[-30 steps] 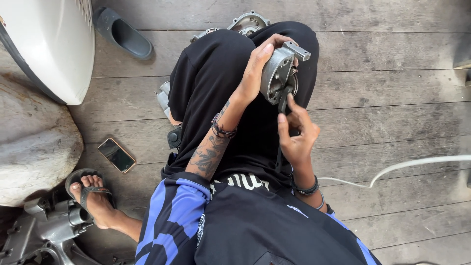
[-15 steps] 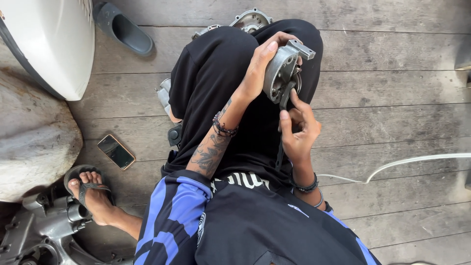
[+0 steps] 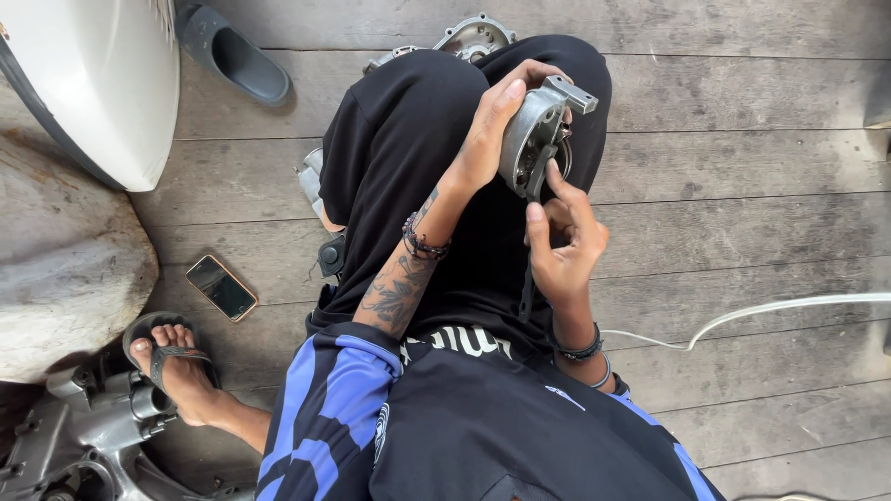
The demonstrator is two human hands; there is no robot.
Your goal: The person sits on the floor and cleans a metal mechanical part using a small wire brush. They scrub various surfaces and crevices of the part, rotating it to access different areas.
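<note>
I sit on a wooden plank floor with a knee raised in black trousers (image 3: 399, 139). My left hand (image 3: 492, 130), on a tattooed forearm, grips a round grey metal engine part (image 3: 534, 139) above the knee. My right hand (image 3: 566, 246) is closed on a thin dark tool (image 3: 527, 297), whose upper end touches the part's lower edge. The right index finger presses on the part's rim. The tool's tip is hidden behind the fingers.
A phone (image 3: 221, 287) lies on the floor at left, near my sandalled foot (image 3: 176, 362). Grey engine castings (image 3: 83, 436) sit at bottom left, another casing (image 3: 473, 35) beyond the knee. A white vehicle panel (image 3: 93, 83), a rock (image 3: 65, 269), a dark slipper (image 3: 237, 56) and a white cable (image 3: 770, 309) surround me.
My right hand's fingers have shifted slightly along the tool and the part's rim. The left hand keeps the metal part in the same place.
</note>
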